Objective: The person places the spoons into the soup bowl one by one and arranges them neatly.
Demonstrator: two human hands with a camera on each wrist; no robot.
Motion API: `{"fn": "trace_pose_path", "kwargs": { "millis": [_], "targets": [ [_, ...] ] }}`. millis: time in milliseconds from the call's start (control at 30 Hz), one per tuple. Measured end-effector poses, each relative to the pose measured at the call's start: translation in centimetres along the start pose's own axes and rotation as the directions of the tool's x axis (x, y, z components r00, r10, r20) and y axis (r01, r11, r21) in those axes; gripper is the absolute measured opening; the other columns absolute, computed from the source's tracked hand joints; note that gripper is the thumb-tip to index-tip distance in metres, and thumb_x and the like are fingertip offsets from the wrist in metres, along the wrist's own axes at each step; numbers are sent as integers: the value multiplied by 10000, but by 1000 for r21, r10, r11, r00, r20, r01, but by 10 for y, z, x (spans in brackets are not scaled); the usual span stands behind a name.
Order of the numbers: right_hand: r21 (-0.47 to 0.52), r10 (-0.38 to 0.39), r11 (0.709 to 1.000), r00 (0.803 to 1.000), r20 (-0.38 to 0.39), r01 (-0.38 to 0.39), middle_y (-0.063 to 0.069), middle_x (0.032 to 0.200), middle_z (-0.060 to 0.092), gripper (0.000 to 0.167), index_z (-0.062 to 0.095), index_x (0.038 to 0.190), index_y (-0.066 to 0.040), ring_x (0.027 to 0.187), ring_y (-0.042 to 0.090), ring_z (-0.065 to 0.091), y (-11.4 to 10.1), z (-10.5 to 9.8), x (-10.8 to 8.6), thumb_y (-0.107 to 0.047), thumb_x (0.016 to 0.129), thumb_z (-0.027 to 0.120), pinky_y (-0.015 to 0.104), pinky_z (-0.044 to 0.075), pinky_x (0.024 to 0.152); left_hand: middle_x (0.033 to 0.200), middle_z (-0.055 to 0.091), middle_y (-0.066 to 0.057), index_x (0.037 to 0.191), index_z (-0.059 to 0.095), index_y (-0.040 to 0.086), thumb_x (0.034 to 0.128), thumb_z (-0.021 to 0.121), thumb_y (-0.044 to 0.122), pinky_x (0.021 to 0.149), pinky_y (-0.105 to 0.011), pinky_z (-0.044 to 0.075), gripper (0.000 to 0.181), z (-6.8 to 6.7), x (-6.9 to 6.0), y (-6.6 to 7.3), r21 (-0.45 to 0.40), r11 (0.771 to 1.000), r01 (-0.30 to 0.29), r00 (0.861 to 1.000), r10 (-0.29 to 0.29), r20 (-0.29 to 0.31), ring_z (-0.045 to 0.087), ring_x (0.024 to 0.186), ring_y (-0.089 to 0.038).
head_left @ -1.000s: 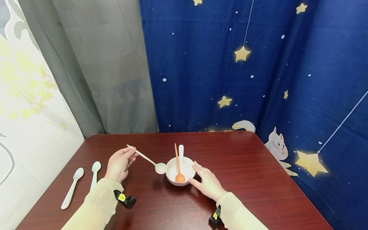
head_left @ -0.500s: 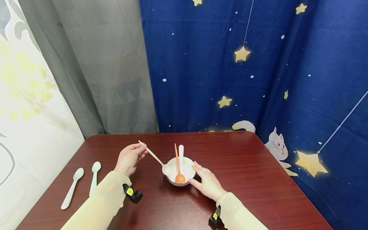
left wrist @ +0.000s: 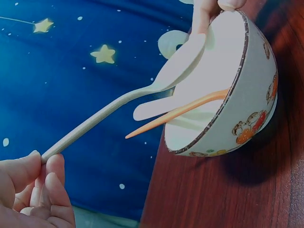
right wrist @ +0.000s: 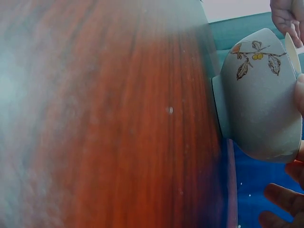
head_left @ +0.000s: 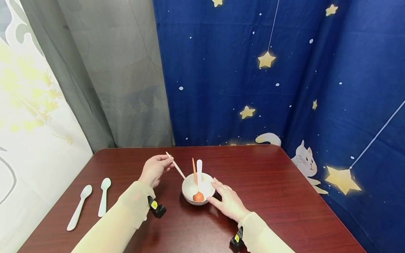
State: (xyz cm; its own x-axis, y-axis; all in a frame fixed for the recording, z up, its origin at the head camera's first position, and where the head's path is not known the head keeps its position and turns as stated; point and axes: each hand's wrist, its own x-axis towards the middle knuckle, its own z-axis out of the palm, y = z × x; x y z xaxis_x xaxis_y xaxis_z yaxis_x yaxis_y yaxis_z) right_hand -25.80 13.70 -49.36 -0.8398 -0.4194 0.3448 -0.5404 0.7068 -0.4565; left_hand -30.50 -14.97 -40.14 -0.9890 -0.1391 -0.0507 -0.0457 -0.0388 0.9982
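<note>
Behind the table (head_left: 269,193) hung a starry curtain (head_left: 221,70), and your left hand (head_left: 155,171) pinched the cream spoon (left wrist: 124,99) near its handle's end, the head over the bowl (left wrist: 254,85), whether touching it I could not tell. Your right hand (head_left: 231,203) rested its thumb and spread fingers on the bowl's right rim. An orange spoon (head_left: 198,196) and a white spoon (head_left: 199,168) leaned inside, while a pale spoon (head_left: 79,208) and a mint spoon (head_left: 104,197) lay to your left.

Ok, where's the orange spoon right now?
In the head view, the orange spoon sits in the bowl, beside the white handle, left of the right hand.
</note>
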Motion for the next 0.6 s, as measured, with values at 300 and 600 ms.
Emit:
{"fn": "trace_pose_path", "kwargs": {
  "millis": [300, 600],
  "targets": [
    [0, 12, 1000, 1000, 13, -12, 95, 1491, 403, 659, 507, 1386, -45, 1310, 344, 428, -1, -1, 0, -500, 916, 585, 496, 360, 1045, 951, 669, -81, 1147, 641, -52, 902, 672, 83, 663, -216, 533, 281, 18, 10, -3, 88, 996, 16, 1000, -17, 14, 679, 802, -185],
    [5, 5, 1000, 1000, 13, -5, 105, 1494, 396, 656, 501, 1390, -43, 1314, 354, 421, -1, -1, 0, -485, 914, 594, 497, 361, 1044, 913, 675, -97, 1060, 672, -2, 893, 686, 102, 769, -335, 543, 197, 34, 19, -15, 182, 983, 36, 999, -42, 30, 685, 781, -178]
  ]
}}
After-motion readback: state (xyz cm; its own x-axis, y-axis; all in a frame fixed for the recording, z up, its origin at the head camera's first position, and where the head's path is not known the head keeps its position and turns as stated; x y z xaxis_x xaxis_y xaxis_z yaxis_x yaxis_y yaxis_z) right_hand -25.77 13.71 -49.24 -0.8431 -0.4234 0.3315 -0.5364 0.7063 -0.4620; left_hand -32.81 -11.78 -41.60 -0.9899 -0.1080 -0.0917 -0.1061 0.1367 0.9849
